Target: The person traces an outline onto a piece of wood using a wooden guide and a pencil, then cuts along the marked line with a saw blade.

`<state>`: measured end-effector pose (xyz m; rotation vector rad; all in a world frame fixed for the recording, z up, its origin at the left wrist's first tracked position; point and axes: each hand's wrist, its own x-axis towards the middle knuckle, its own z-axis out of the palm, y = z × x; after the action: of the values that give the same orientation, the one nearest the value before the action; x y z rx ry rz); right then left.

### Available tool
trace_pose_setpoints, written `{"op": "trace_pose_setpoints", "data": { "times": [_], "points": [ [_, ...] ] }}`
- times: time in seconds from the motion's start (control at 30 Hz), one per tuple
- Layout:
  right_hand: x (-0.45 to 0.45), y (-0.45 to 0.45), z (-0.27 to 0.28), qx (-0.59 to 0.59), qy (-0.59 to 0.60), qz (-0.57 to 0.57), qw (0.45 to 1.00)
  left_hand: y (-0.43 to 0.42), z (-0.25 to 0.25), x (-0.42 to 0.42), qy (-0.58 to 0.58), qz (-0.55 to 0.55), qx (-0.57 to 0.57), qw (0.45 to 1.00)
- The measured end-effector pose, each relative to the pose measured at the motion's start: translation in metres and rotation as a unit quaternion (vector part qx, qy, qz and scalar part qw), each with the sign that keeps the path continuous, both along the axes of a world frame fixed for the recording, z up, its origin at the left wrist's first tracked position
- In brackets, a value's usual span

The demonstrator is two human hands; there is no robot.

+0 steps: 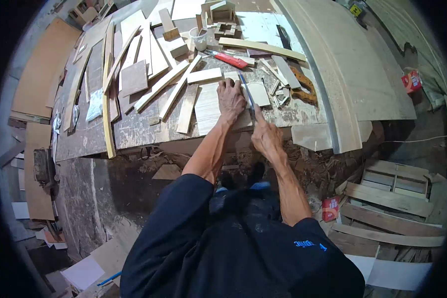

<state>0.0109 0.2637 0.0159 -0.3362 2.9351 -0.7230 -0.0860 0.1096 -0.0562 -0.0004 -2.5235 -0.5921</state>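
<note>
My left hand [232, 101] presses down with bent fingers on a pale wooden piece [207, 108] near the front edge of the workbench [149, 133]. Just right of it, my right hand [266, 135] is closed around the near end of a long narrow tool with a blue blade [248, 92]. The blade points away from me, beside the left fingers. A light wooden block [204, 75] lies behind the left hand. What exactly the left fingertips touch is hidden.
Wooden strips [161, 87] cover the bench's left side. Behind my hands lie a red-handled tool [229, 59] and a white cup [198, 38]. A saw handle [304, 89] and small offcuts [281, 95] lie right. A long curved panel [328, 74] borders the right side.
</note>
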Motion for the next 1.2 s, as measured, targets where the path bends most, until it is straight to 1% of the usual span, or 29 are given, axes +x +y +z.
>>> {"op": "trace_pose_setpoints", "data": {
  "times": [0.07, 0.1, 0.2, 0.23, 0.27, 0.33, 0.37, 0.47, 0.57, 0.6, 0.63, 0.7, 0.73, 0.77, 0.83, 0.9, 1.0, 1.03, 1.13, 1.17, 1.2],
  "points": [
    [0.021, 0.007, 0.024, 0.033, -0.031, -0.003, 0.999, 0.001, -0.002, -0.003, 0.017, 0.007, -0.002, 1.000],
    [0.026, 0.009, 0.030, 0.040, -0.036, -0.006, 0.999, 0.000, -0.002, -0.003, -0.003, 0.008, -0.010, 1.000],
    [0.005, -0.001, 0.021, -0.025, -0.044, -0.007, 0.999, -0.001, -0.001, -0.002, -0.005, -0.008, -0.008, 1.000],
    [-0.006, -0.007, 0.011, 0.008, -0.011, -0.009, 1.000, -0.001, -0.002, -0.002, -0.004, -0.005, -0.009, 1.000],
    [-0.007, -0.005, 0.006, 0.010, -0.011, -0.004, 1.000, -0.001, -0.002, -0.003, -0.001, -0.006, -0.002, 1.000],
    [-0.007, -0.004, 0.013, 0.015, -0.013, 0.006, 1.000, -0.001, -0.002, -0.002, 0.004, -0.008, 0.013, 1.000],
    [0.003, -0.001, 0.017, -0.019, -0.036, -0.009, 0.999, -0.001, -0.002, -0.003, 0.001, -0.005, 0.015, 1.000],
    [0.024, 0.010, 0.041, 0.043, -0.074, -0.002, 0.996, -0.001, 0.002, 0.000, -0.017, -0.005, 0.010, 1.000],
    [-0.007, 0.005, -0.005, -0.021, -0.033, 0.012, 0.999, 0.001, 0.000, -0.001, -0.001, -0.001, -0.005, 1.000],
    [-0.012, -0.001, -0.003, -0.047, -0.024, 0.017, 0.998, 0.000, 0.001, -0.001, 0.009, -0.001, -0.009, 1.000],
    [-0.009, 0.001, 0.003, -0.023, 0.010, 0.032, 0.999, 0.000, 0.003, 0.000, 0.003, -0.005, 0.000, 1.000],
    [0.007, 0.007, 0.008, -0.003, 0.033, 0.029, 0.999, -0.001, -0.005, -0.001, 0.008, 0.000, -0.008, 1.000],
    [0.014, 0.007, 0.021, 0.008, 0.047, 0.030, 0.998, -0.001, -0.005, -0.004, 0.013, 0.004, -0.011, 1.000],
    [0.023, 0.010, 0.039, 0.039, -0.074, 0.005, 0.996, -0.002, -0.005, -0.007, 0.008, -0.001, -0.007, 1.000],
    [0.019, 0.008, 0.032, 0.028, -0.064, 0.004, 0.998, -0.002, -0.002, -0.002, -0.009, -0.013, 0.001, 1.000],
    [0.005, 0.002, 0.020, 0.013, -0.043, -0.003, 0.999, 0.000, 0.000, -0.001, 0.000, -0.007, 0.008, 1.000],
    [-0.007, 0.004, -0.002, -0.003, -0.008, 0.024, 1.000, 0.001, 0.011, 0.003, -0.009, -0.004, 0.006, 1.000],
    [0.003, 0.005, 0.007, -0.004, 0.009, 0.009, 1.000, 0.002, 0.009, 0.003, -0.006, 0.003, 0.000, 1.000],
    [0.030, 0.013, 0.032, 0.050, -0.014, 0.002, 0.999, 0.002, 0.008, -0.001, -0.008, 0.009, -0.001, 1.000],
    [0.026, 0.011, 0.035, 0.024, -0.040, -0.008, 0.999, 0.000, 0.005, 0.001, -0.011, 0.001, 0.000, 1.000],
    [0.013, 0.008, 0.019, 0.011, -0.003, 0.001, 1.000, 0.001, 0.005, 0.002, -0.013, -0.008, 0.000, 1.000]
  ]
}}
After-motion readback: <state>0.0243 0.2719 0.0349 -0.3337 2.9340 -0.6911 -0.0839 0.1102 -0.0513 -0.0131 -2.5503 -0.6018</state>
